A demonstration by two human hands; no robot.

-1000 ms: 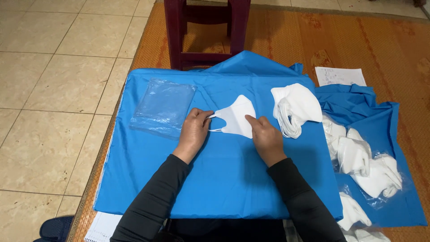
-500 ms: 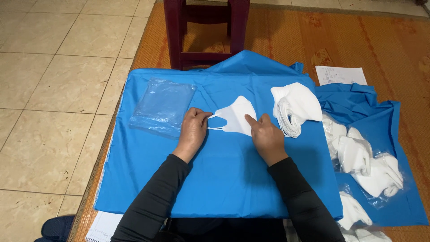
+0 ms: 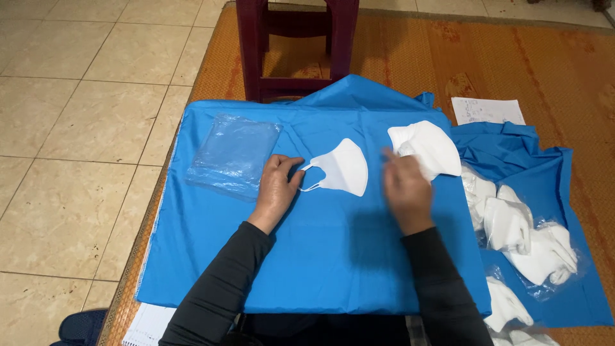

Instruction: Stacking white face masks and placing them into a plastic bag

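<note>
While spreading flat over the middle of the blue cloth [image 3: 320, 269], lying folded in half: a white face mask [image 3: 344, 168], curved edge turned toward the stack of white masks [image 3: 426, 146] and ear loops trailing the other way. Pressing down on those loops at the mask's near end: the left hand [image 3: 277, 186], fingers curled narrowly, thumb and forefinger seeming to pinch the thin loop, though too small to tell for certain. Hovering just beside the mask's curved edge and blurring with motion: the right hand [image 3: 405, 187], fingers loosely open, gripping nothing, fingertips overlapping the lower edge of the stack. Lying beyond the left hand, away from the mask: a pile of clear plastic bags [image 3: 234, 155], flat on the cloth. Sitting well beyond the stack, at the cloth's rumpled edge: bagged masks [image 3: 528, 237]. Standing past the cloth's far edge: a dark red stool [image 3: 296, 45] on the woven mat [image 3: 512, 64].
</note>
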